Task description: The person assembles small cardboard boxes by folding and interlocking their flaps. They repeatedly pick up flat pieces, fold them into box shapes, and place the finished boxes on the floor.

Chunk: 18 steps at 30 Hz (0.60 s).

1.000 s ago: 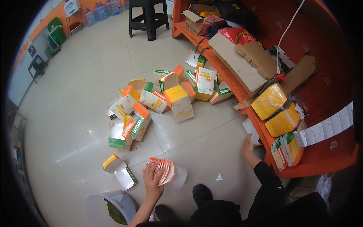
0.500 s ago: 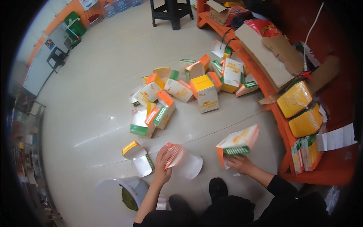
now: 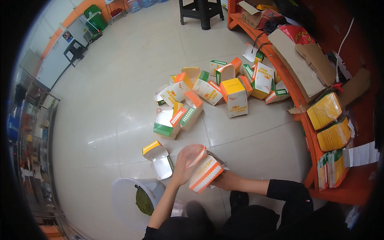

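**Carton held low over the floor, tilted on a slant**

Carton (image 3: 205, 174), a small folded paperboard box in white with orange edges and a dotted orange band, sits between both hands just above the pale tiled floor (image 3: 120, 80). Its long axis runs on a diagonal, the lower end toward the person's knees and the upper end up and to the right. The right hand (image 3: 225, 181) grips it from the lower right side, fingers curled round the far face. The left hand (image 3: 185, 165) is closed around a thin stack of pink-orange sheets (image 3: 195, 152), pressed against the carton's upper corner.

Just left of the hands lies an open carton (image 3: 158, 158) with its lid flapped back, white inside, matte card. Farther off, a loose heap of like cartons (image 3: 216, 90) in orange, yellow, green and white lies tumbled on the glossy tiles. A round white bucket (image 3: 124, 196) with something green inside stands at the person's left. To the right runs an orange shelf (image 3: 298, 100) bearing yellow wrapped bundles (image 3: 326, 110) and brown cardboard (image 3: 298, 66).
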Tool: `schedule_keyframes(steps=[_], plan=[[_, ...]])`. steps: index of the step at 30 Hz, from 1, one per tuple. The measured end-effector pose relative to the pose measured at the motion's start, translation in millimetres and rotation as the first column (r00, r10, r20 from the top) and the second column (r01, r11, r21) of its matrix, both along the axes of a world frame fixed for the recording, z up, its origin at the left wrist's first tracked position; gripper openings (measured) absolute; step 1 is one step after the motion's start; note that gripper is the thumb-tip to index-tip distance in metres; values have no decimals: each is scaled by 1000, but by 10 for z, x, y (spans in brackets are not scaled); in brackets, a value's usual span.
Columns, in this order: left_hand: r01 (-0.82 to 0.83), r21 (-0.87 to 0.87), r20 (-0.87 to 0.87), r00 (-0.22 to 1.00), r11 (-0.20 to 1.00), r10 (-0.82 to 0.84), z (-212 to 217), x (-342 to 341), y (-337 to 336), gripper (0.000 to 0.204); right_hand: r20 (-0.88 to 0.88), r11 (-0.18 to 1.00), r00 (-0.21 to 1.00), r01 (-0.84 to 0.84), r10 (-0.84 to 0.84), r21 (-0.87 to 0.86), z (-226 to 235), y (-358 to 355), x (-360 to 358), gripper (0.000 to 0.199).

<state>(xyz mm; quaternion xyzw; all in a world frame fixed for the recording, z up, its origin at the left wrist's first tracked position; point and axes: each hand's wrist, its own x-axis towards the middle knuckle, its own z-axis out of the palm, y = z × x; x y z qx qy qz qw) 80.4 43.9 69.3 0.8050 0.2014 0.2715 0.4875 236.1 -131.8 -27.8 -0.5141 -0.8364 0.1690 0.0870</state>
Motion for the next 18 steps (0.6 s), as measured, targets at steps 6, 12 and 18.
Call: schedule_keyframes(steps=[6, 12, 18], plan=[[65, -68, 103, 993, 996, -58, 69, 63, -19, 39, 72, 978, 997, -18, 34, -210, 228, -9, -5, 54], [129, 66, -140, 983, 989, -119, -89, -12, -150, 50, -88, 968, 983, 138, -160, -210, 186, -41, 12, 37], [193, 209, -187, 970, 959, -154, -121, -48, -259, 65, -195, 956, 941, 247, -275, -157, 22, -30, -77, 34]])
